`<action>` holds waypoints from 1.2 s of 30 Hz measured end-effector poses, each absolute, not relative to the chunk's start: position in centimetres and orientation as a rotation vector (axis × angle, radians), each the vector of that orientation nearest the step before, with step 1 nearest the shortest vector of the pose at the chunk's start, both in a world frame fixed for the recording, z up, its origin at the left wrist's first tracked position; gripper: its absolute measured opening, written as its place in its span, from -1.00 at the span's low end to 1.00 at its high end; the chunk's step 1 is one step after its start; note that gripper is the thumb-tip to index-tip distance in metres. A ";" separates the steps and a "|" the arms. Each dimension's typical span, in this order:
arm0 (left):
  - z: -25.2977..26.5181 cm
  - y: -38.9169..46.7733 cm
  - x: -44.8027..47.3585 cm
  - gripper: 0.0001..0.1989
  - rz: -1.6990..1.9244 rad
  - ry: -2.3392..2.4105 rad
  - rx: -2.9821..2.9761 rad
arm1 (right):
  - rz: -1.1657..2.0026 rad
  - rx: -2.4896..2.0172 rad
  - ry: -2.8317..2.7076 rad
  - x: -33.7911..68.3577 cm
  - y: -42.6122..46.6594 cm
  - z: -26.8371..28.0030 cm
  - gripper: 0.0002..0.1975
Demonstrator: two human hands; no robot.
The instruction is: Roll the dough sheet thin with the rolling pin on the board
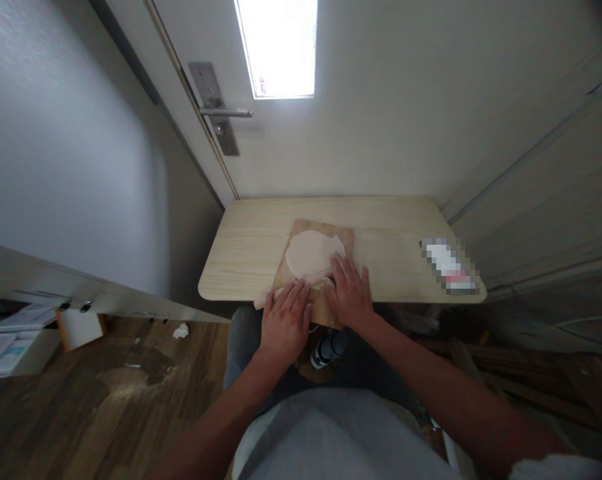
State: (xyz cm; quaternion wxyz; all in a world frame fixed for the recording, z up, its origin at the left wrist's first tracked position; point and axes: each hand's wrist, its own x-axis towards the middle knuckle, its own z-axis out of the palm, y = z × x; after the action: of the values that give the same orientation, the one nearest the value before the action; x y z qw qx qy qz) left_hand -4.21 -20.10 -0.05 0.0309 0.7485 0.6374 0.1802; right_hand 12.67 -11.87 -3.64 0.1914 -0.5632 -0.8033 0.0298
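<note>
A thin, pale sheet of dough point(311, 253), rounded with an uneven right edge, lies on a brown wooden board point(327, 311). My left hand point(287, 319) rests palm down at the near left of the sheet, its fingers stretched out at the dough's near edge. Just left of those fingers a pale end point(259, 303) pokes out past the board; whether it is a rolling pin or more dough I cannot tell. My right hand point(349, 291) lies with spread fingers on the right near side, fingertips touching the sheet. What is under both palms is hidden.
The board sits on a narrow light wood table point(391, 253) against a white door with a metal handle point(225, 112). A blurred-out phone-like object point(451, 267) lies at the table's right. Below, a dark cylindrical object point(328, 348) stands between my legs. Papers point(18, 343) are at floor left.
</note>
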 end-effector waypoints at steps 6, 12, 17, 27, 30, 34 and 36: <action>0.4 -18.5 -5.0 -0.61 0.533 1.995 2.267 | 0.263 -1.529 -2.204 13.6 -11.3 -2.9 -0.52; -0.7 -17.3 -6.0 -0.72 0.491 2.119 2.193 | 0.301 -1.746 -1.883 15.4 -6.6 -2.8 -0.68; -0.9 -17.2 -6.9 -0.69 0.696 2.140 2.074 | 0.465 -1.959 -1.917 15.9 -4.6 -2.0 -0.74; -1.2 -16.8 -8.1 -0.70 0.978 2.025 1.922 | 0.329 -1.942 -2.133 12.3 -1.3 0.6 -0.48; -1.2 -16.8 -8.3 -0.70 0.977 2.027 1.888 | 0.256 -1.749 -2.362 10.9 -0.2 0.8 -0.48; -1.6 -16.8 -8.6 -0.72 1.011 2.042 1.822 | 0.206 -1.650 -2.458 10.1 -0.2 0.3 -0.47; -1.9 -16.8 -8.9 -0.71 1.016 2.053 1.791 | 0.202 -1.641 -2.449 10.2 -0.5 0.0 -0.47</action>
State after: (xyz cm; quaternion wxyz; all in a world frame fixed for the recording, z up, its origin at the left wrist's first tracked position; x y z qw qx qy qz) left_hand -8.85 -16.79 -1.88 0.1169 0.6117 0.7012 0.3472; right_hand 10.21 -0.51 0.03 0.0930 -0.5530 -0.8252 0.0680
